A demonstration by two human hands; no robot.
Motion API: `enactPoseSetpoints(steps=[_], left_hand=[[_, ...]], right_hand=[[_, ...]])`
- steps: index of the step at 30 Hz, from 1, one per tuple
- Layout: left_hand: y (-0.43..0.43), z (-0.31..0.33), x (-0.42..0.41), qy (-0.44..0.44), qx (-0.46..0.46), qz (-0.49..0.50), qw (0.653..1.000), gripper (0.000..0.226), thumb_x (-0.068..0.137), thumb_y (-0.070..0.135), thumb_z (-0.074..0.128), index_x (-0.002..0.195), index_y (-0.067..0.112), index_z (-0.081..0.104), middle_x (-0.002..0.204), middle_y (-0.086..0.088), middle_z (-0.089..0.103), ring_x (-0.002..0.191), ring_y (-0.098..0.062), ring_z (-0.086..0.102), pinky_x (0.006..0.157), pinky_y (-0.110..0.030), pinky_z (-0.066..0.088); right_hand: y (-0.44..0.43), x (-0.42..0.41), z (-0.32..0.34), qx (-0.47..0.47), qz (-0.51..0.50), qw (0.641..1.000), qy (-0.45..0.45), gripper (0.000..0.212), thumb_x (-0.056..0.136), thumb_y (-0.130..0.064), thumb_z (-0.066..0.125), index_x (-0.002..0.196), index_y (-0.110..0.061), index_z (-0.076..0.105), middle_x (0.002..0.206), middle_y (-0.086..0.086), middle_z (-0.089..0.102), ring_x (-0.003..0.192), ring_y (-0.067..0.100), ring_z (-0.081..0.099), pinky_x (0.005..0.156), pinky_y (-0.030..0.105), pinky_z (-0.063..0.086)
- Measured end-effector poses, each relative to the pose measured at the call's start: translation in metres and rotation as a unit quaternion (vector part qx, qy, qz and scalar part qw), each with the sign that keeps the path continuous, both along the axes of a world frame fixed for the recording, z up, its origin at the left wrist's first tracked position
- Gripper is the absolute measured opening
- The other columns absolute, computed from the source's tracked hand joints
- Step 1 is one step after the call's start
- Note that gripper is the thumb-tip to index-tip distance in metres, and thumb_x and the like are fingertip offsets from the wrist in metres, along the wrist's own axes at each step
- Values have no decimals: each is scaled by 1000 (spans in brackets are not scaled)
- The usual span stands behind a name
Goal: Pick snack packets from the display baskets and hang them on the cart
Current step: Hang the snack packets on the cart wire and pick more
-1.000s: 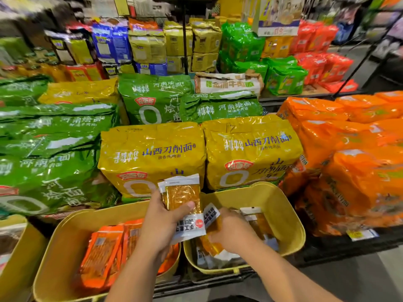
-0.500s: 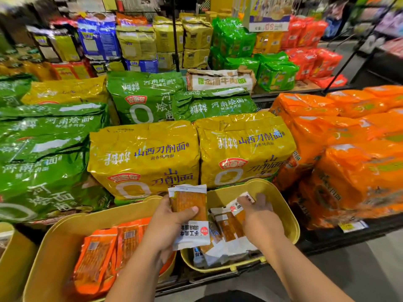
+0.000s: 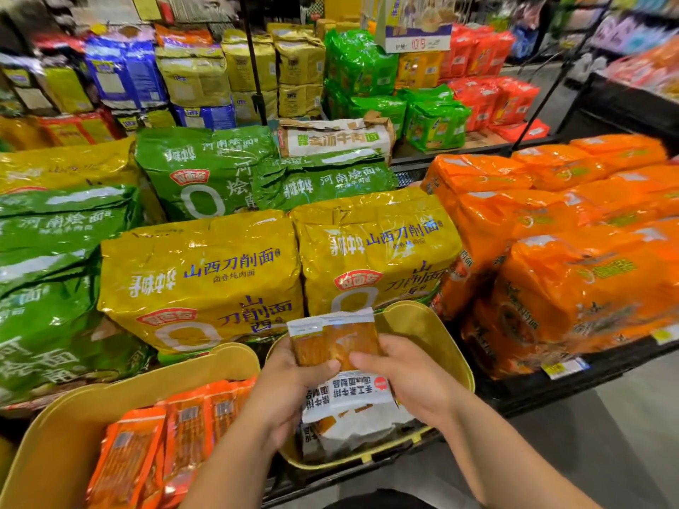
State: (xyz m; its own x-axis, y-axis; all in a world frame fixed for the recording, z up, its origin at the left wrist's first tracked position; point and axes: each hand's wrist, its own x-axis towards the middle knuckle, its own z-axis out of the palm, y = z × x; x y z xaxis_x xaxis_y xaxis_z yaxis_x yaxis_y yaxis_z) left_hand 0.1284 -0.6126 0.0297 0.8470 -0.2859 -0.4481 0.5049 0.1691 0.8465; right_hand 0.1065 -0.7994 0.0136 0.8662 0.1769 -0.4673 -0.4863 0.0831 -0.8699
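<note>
Supermarket shelves fill the upper frame with big yellow noodle bags between green and orange ones. At the lower centre, the left hand and the right hand both pinch a small stack of snack packets, thumbs on the front, fingers curled behind. The stack is just above the right basket. At the lower left, orange packets lie in the left basket
</note>
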Motion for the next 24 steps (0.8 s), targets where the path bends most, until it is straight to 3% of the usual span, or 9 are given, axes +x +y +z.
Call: enactPoseSetpoints(steps=[3, 7, 9, 11, 13, 16, 20, 22, 24], left_hand=[[-1, -5, 1, -22, 55, 24, 998, 42, 87, -12, 67, 122, 9, 59, 105, -14, 77, 96, -35, 74, 85, -49, 60], [5, -15, 6, -38, 195, 23, 980, 42, 90, -12, 59, 114, 23, 60, 90, -2, 78, 84, -25, 74, 83, -48, 60], [1, -19, 6, -95, 323, -47, 940, 38, 88, -1, 66, 115, 25, 60, 96, 1, 75, 87, -22, 72, 83, -44, 59], [-6, -19, 5, -127, 424, -93, 892, 41, 88, 8, 69, 123, 22, 53, 107, 0, 70, 95, -24, 68, 78, -36, 54], [-12, -17, 2, -134, 481, -105, 860, 41, 88, 13, 68, 123, 20, 48, 109, -4, 69, 97, -28, 67, 73, -34, 49], [-14, -14, 0, -124, 506, -105, 847, 38, 89, 22, 70, 118, 20, 47, 105, -8, 70, 91, -27, 67, 70, -34, 49], [-21, -9, -3, -125, 521, -61, 842, 38, 95, 32, 68, 125, 20, 48, 114, -7, 70, 101, -28, 66, 72, -30, 42], [-25, -9, -6, -133, 550, -64, 822, 44, 95, 31, 67, 130, 19, 43, 115, -8, 70, 102, -30, 67, 70, -29, 39], [-29, -13, -9, -133, 579, -83, 800, 49, 95, 28, 67, 133, 20, 38, 112, -11, 70, 102, -32, 68, 70, -33, 43]], right_hand=[[-16, 4, -8, -120, -41, 991, -29, 31, 91, -19, 75, 121, -17, 70, 110, 0, 77, 103, 20, 73, 99, 50, 53], [-41, 10, -15, -300, 31, 953, -1, 66, 74, -45, 82, 131, -19, 60, 109, -5, 76, 98, 17, 73, 92, 51, 57], [-36, 11, -13, -345, 64, 936, 10, 67, 81, -35, 82, 138, -18, 53, 124, 7, 70, 112, 24, 67, 96, 48, 55], [-28, 11, -17, -428, 127, 895, -7, 75, 85, -34, 79, 147, -15, 41, 128, 11, 65, 114, 26, 63, 92, 40, 55], [-22, 9, -17, -514, 181, 838, -29, 78, 88, -39, 74, 152, -21, 33, 121, 9, 66, 106, 25, 64, 82, 33, 55], [-26, 7, -9, -511, 203, 833, -63, 66, 93, -39, 68, 152, -35, 39, 129, 2, 64, 103, 21, 64, 72, 27, 50], [-35, 14, -7, -493, 272, 822, -79, 43, 98, -41, 61, 140, -43, 55, 151, 7, 43, 131, 22, 50, 101, 28, 44], [-36, 17, -16, -507, 352, 785, -58, 51, 97, -48, 59, 146, -43, 47, 165, 9, 20, 145, 26, 36, 114, 33, 37], [-37, 18, -20, -514, 387, 764, -55, 58, 96, -51, 59, 150, -43, 41, 167, 6, 11, 148, 27, 30, 117, 37, 35]])
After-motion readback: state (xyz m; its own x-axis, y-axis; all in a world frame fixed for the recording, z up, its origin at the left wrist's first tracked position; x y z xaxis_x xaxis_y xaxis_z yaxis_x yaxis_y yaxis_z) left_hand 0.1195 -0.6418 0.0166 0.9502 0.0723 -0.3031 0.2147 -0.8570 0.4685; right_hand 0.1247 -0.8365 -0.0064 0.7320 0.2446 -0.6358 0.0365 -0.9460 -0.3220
